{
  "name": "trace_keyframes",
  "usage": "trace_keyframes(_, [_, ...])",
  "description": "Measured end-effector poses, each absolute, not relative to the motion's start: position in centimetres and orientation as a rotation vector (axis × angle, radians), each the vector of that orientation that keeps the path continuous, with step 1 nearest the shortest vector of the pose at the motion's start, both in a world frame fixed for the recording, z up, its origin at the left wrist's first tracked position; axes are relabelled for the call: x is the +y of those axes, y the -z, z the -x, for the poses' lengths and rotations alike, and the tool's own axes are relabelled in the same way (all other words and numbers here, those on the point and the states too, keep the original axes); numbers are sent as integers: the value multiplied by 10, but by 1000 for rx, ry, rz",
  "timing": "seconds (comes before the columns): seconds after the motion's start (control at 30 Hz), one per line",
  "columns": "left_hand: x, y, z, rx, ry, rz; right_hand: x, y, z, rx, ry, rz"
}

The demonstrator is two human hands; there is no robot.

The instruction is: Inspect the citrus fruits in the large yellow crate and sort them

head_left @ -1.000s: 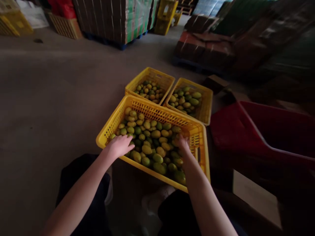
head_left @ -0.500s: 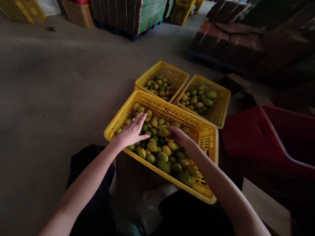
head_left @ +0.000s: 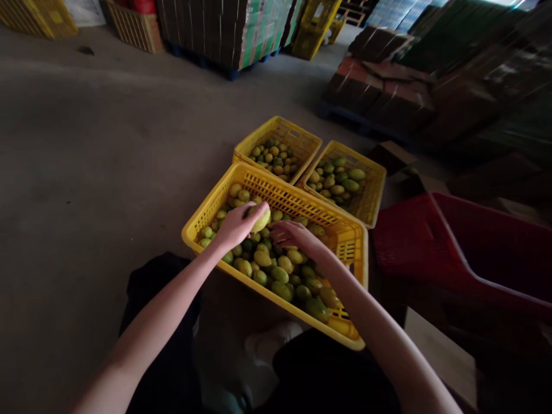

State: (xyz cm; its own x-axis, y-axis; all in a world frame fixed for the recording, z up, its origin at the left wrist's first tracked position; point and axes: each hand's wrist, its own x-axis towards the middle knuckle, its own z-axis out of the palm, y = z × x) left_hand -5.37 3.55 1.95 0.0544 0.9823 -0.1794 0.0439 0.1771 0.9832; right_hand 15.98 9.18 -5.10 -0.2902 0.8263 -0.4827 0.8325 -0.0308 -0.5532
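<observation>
A greenish-yellow lemon [head_left: 260,219] is in the grip of my left hand [head_left: 238,226], just above the pile, with my thumb along its top. Close by on the right, my right hand [head_left: 293,236] hovers over the fruit with loosely curved, parted fingers and no fruit visible in it. Below both hands is a yellow plastic crate [head_left: 297,205] with slotted walls, holding many green and yellow lemons [head_left: 262,257]. Some of the lemons are hidden under my hands and forearms.
Behind stand two more yellow crates, a left one [head_left: 297,136] and a right one [head_left: 374,198], both with lemons. A red bin [head_left: 407,244] and a cardboard box [head_left: 440,351] are at right. Wrapped pallet stacks [head_left: 207,34] stand farther back.
My left hand has gone from spread fingers over the pile to holding a lemon. My right hand has come away from the lemon it was at. The view has shifted slightly.
</observation>
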Motion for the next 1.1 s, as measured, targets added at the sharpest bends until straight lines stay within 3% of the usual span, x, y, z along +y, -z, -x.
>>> trace_keyframes(0.07, [42, -22, 54, 1189, -1029, -710, 101, 85, -171, 2165, 815, -1965])
trace_keyframes(0.17, [51, -28, 56, 1076, -1120, -360, 109, 132, -184, 2147, 516, -1933])
trace_keyframes(0.37, [60, -35, 63, 1010, -1200, -150, 128, 197, -196, 2096, 253, -1765])
trace_keyframes(0.53, [66, -33, 64, 1068, -1244, -81, 146, 220, -192, 2106, 145, -1711])
trace_keyframes(0.9, [66, -33, 71, 967, -1392, -130, 105, 186, -197, 2124, 141, -1819])
trace_keyframes(1.1, [63, -23, 67, 964, -1392, -280, 79, 86, -201, 2295, 676, -2392])
